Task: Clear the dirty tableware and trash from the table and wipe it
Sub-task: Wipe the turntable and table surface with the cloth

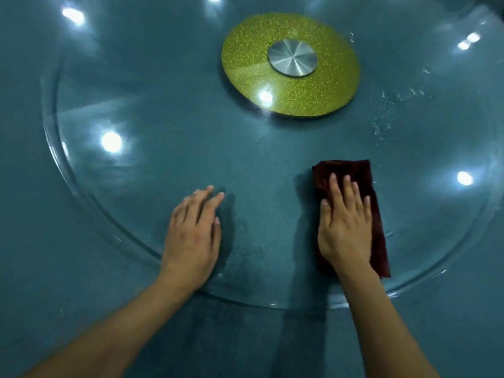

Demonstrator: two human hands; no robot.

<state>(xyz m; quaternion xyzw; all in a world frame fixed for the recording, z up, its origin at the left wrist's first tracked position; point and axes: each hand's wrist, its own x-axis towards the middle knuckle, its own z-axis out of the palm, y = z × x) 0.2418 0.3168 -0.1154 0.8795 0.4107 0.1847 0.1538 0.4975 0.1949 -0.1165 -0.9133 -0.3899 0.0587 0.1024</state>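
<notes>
Right hand (345, 222) pressed flat on cloth (354, 186), left hand (193, 233) open on desk (81, 268); even, overlapping strokes seemed best.

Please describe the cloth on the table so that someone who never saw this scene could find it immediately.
Start from the round glass turntable covering the dark teal table, with a glittery yellow-green disc at its centre. Nearer the person than that disc, on the right, the right hand presses flat on a folded cloth. It is the only dark red thing; the left hand rests on bare glass.
</notes>
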